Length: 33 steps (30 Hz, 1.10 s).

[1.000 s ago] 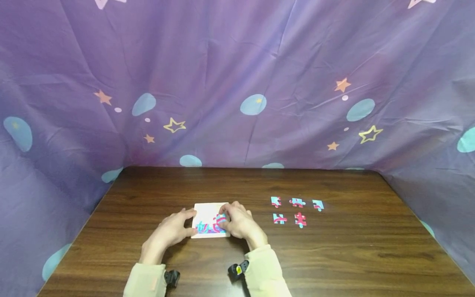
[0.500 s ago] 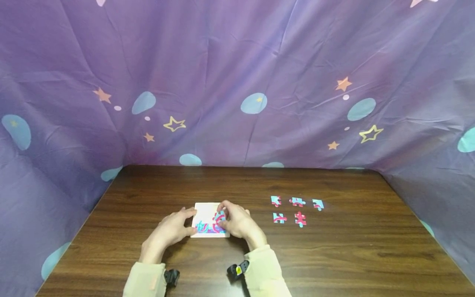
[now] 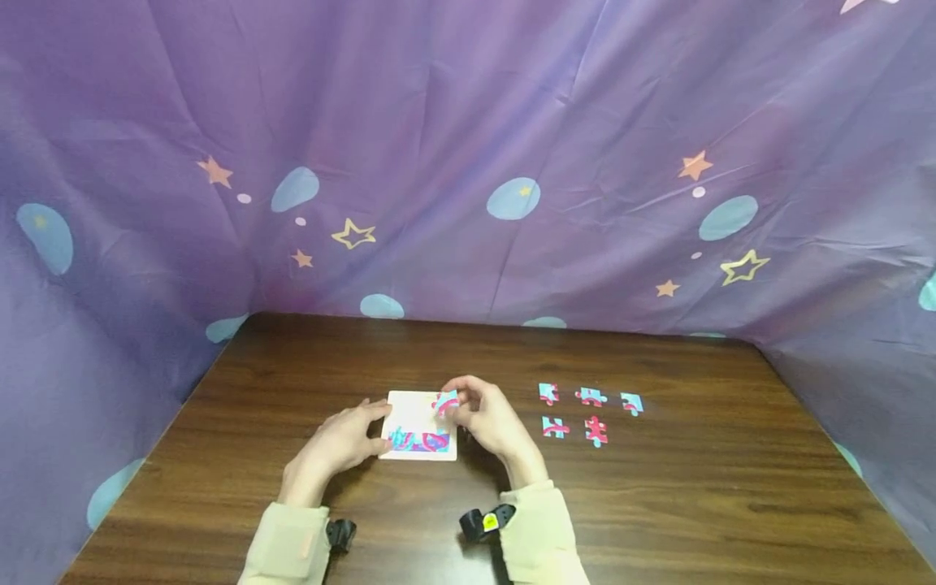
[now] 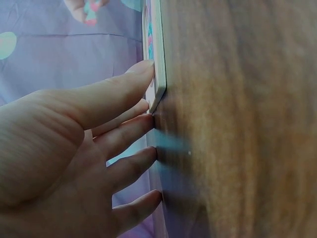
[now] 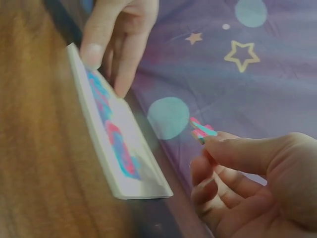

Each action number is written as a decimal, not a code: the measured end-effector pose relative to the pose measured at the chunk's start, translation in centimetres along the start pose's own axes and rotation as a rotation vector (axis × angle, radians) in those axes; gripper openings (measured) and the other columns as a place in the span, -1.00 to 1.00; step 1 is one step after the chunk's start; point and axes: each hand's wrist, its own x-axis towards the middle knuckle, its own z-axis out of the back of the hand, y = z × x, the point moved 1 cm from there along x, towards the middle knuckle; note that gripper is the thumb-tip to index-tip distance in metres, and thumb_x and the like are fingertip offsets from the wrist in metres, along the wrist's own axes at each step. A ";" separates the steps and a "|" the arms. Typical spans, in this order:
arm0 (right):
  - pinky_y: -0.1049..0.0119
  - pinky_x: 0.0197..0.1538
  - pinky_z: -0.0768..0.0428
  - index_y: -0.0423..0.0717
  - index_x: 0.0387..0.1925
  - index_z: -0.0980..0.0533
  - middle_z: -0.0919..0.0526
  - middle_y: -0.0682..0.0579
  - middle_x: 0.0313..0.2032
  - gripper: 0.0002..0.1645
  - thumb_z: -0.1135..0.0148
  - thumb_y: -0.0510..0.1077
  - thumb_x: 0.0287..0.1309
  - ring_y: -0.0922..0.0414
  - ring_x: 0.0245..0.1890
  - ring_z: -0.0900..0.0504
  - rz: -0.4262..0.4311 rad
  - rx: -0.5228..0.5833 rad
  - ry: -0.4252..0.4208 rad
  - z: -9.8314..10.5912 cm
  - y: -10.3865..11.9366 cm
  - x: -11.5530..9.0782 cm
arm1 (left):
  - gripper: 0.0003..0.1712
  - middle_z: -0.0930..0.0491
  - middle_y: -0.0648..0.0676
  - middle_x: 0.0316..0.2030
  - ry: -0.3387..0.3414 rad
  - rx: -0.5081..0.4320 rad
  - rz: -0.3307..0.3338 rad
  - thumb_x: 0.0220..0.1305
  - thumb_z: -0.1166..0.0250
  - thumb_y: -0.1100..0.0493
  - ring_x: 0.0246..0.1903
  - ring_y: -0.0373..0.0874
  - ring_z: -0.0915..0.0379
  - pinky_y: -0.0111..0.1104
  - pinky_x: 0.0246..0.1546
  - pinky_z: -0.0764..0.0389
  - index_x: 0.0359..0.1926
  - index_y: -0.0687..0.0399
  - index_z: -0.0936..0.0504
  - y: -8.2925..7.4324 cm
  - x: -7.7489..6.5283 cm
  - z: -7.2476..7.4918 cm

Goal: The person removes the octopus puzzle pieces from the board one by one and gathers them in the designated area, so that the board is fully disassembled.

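Observation:
A small white puzzle tray (image 3: 413, 410) lies flat on the table, with a row of blue, pink and purple picture (image 3: 418, 440) along its near side. My left hand (image 3: 332, 447) rests at the tray's left edge. In the left wrist view its thumb (image 4: 141, 72) presses on the rim, while the other fingers extend down to the tabletop beside it. Above the tray's far right corner, my right hand (image 3: 497, 418) pinches a blue and pink puzzle piece (image 5: 204, 131) between thumb and fingers. That piece is clear of the tray in the right wrist view.
Several loose blue and pink puzzle pieces (image 3: 595, 431) lie in two rows on the wooden table (image 3: 695, 487), right of the tray. A purple curtain (image 3: 453, 122) printed with stars stands around the table's back and sides.
My right hand has lifted the puzzle piece from the tray's right side and moved it away and slightly right. The left hand keeps its place at the tray's edge. The head view has shifted slightly.

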 end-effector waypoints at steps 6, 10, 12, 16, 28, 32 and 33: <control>0.33 -0.56 -0.52 -0.33 -0.05 -0.55 -0.56 -0.07 -0.47 -0.62 -0.21 -0.52 0.04 0.02 -0.56 -0.55 -0.062 0.123 -0.030 0.8 1.0 0.0 | -0.35 -0.37 0.27 0.31 -0.001 0.011 0.012 0.19 -0.40 0.12 0.33 0.27 -0.19 0.24 0.25 -0.19 0.29 0.15 -0.48 0.1 0.1 0.0; 0.33 -0.47 -0.60 -0.36 0.00 -0.52 -0.58 -0.10 -0.43 -0.61 -0.24 -0.50 0.07 -0.01 -0.51 -0.61 -0.066 0.130 -0.069 1.9 1.8 -0.6 | -0.35 -0.36 0.27 0.31 0.003 -0.002 0.013 0.19 -0.40 0.13 0.34 0.26 -0.18 0.23 0.26 -0.18 0.29 0.17 -0.48 0.1 0.1 0.0; 0.32 -0.45 -0.62 -0.37 0.01 -0.52 -0.58 -0.12 -0.43 -0.61 -0.23 -0.50 0.09 -0.02 -0.51 -0.61 -0.062 0.123 -0.085 2.7 2.3 -1.0 | -0.35 -0.37 0.26 0.31 0.005 -0.005 0.005 0.19 -0.40 0.13 0.34 0.25 -0.17 0.20 0.28 -0.18 0.29 0.18 -0.48 0.1 0.1 0.0; 0.28 -0.44 -0.65 -0.36 0.00 -0.52 -0.58 -0.14 -0.43 -0.63 -0.23 -0.49 0.11 -0.05 -0.50 -0.63 -0.040 0.089 -0.110 4.2 3.1 -1.7 | -0.36 -0.39 0.28 0.29 -0.004 0.008 -0.016 0.19 -0.40 0.13 0.33 0.25 -0.20 0.16 0.28 -0.21 0.28 0.20 -0.49 0.1 0.2 0.0; 0.20 -0.32 -0.68 -0.29 0.05 -0.50 -0.62 -0.19 -0.31 -0.62 -0.27 -0.37 0.18 0.12 -0.44 -0.65 0.003 -0.016 -0.205 8.7 5.8 -4.5 | -0.37 -0.41 0.31 0.27 -0.014 0.024 -0.031 0.17 -0.41 0.11 0.31 0.28 -0.23 0.19 0.23 -0.26 0.26 0.18 -0.51 0.0 0.1 0.1; 0.24 -0.29 -0.70 -0.34 0.09 -0.46 -0.63 -0.22 -0.28 -0.61 -0.23 -0.40 0.21 0.16 -0.39 -0.68 0.023 0.033 -0.233 10.3 5.5 -5.3 | -0.37 -0.39 0.31 0.28 -0.013 0.022 -0.024 0.18 -0.40 0.11 0.31 0.28 -0.22 0.19 0.25 -0.24 0.27 0.18 -0.50 0.0 0.2 0.2; 0.24 -0.28 -0.70 -0.36 0.09 -0.45 -0.64 -0.22 -0.28 -0.60 -0.22 -0.41 0.21 0.18 -0.39 -0.69 0.022 0.047 -0.245 10.7 5.3 -5.5 | -0.36 -0.39 0.32 0.28 -0.012 0.023 -0.021 0.18 -0.40 0.11 0.31 0.29 -0.21 0.20 0.24 -0.24 0.27 0.19 -0.50 0.0 0.2 0.3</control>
